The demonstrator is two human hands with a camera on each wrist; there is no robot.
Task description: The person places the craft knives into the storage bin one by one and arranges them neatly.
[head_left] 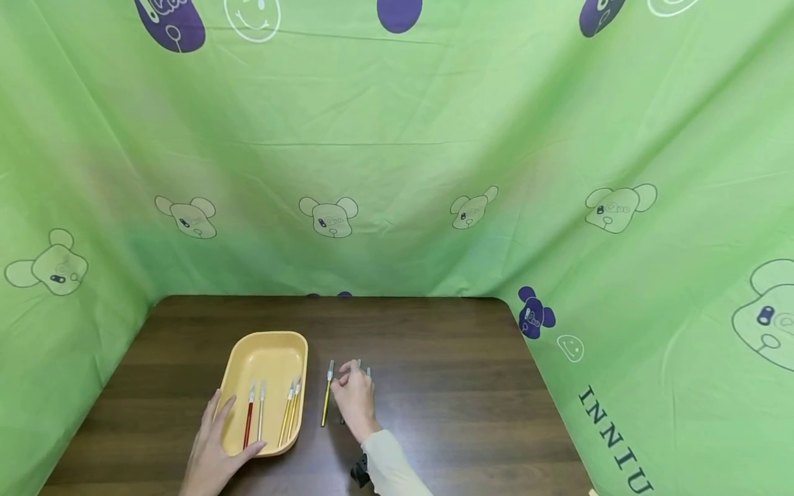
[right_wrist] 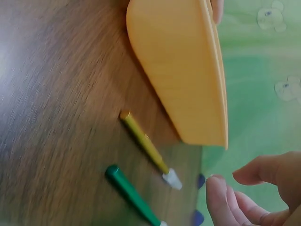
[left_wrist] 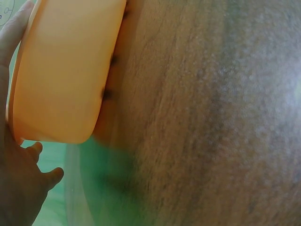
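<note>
A yellow tray (head_left: 263, 342) holds a red craft knife (head_left: 249, 417), a silver one (head_left: 261, 412) and two gold ones (head_left: 289, 412), all with pale caps. Across its near left corner rests my left hand (head_left: 211, 444), thumb at the near rim and fingers spread along the left side. My right hand (head_left: 355, 401) hovers right of the tray, thumb and fingertips apart with nothing between them in the right wrist view. Below that hand lies a green craft knife (right_wrist: 134, 195), mostly hidden in the head view. A yellow craft knife (right_wrist: 146, 141) lies between it and the tray.
Another pale cap (head_left: 369, 372) shows just right of my right hand; its body is hidden. The brown wooden table (head_left: 459, 386) extends to the right. Green printed cloth (head_left: 397, 255) hangs along the back and both sides.
</note>
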